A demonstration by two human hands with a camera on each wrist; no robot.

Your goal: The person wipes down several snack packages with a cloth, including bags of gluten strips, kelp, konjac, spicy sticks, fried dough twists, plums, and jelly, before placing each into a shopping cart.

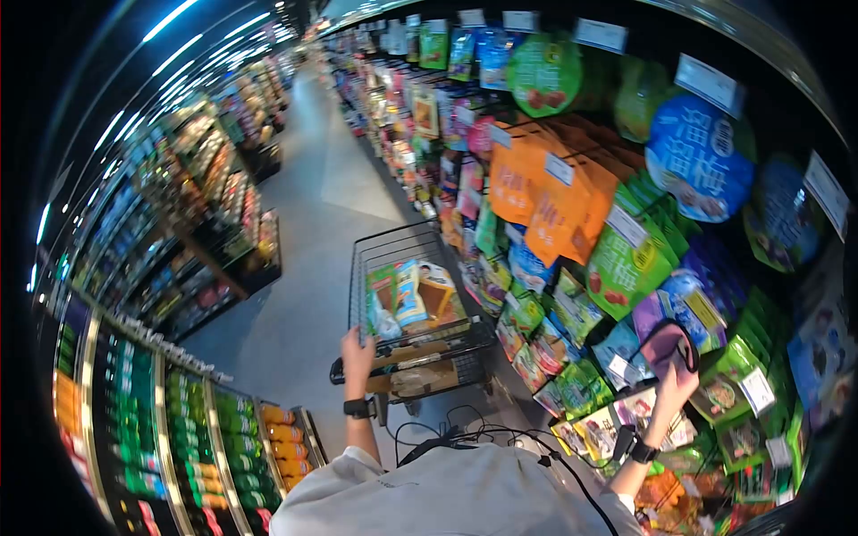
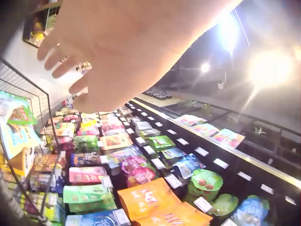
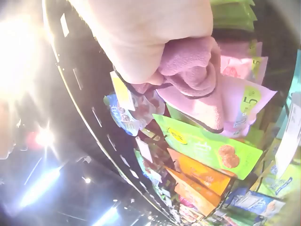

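A folded mauve cloth [image 3: 190, 70] with a dark edge is bunched in the fist of my right hand [image 1: 677, 390]. It hangs in front of the bagged snacks, close to a green pouch [image 3: 211, 146] and a pale pink pouch [image 3: 247, 106]. My left hand [image 1: 359, 359] is at the near left corner of a black wire shopping cart [image 1: 393, 241], by its handle. In the left wrist view its fingers [image 2: 70, 67] reach out loosely, nearly straight. Inside the cart lie several packages, among them a blue-and-white bag [image 1: 410, 295] and a yellow-brown pack [image 1: 435, 290].
Racks of hanging snack pouches, including orange bags [image 1: 559, 201], line the right side close to the cart. The grey aisle floor [image 1: 313, 268] runs ahead. Bottle shelves [image 1: 183, 420] stand at the left. Black cables [image 1: 465, 433] hang across the white shirt's front.
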